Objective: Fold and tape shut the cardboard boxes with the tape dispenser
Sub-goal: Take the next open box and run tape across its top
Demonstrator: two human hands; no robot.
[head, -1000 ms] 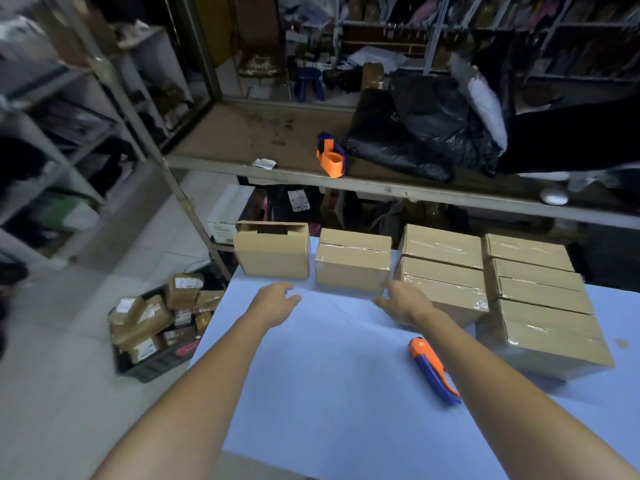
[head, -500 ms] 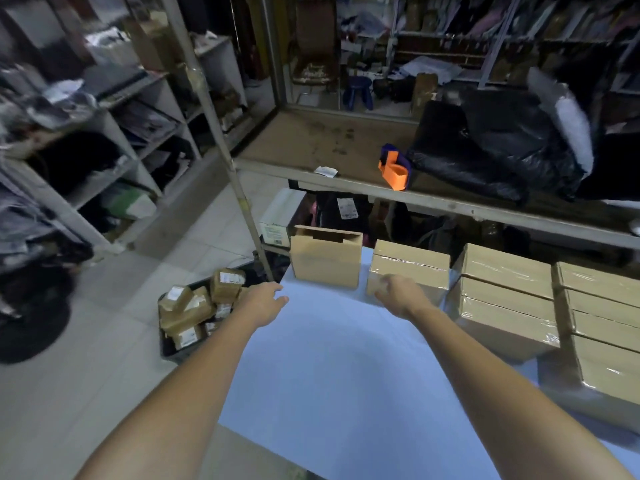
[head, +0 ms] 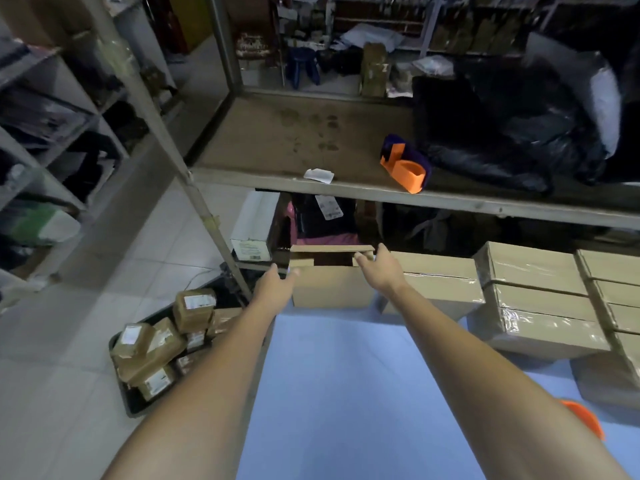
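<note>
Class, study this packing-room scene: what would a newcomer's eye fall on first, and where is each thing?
Two bare arms reach up the middle, the left hand and right hand at an untaped cardboard box at the far edge of the blue table. An orange tape dispenser sits on the shelf above. Taped boxes are stacked at right.

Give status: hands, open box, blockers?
Left hand open at the untaped box's left edge. Right hand open at its top right corner. Flap unsealed. Tape dispenser up on the shelf. Nothing blocking.
</note>
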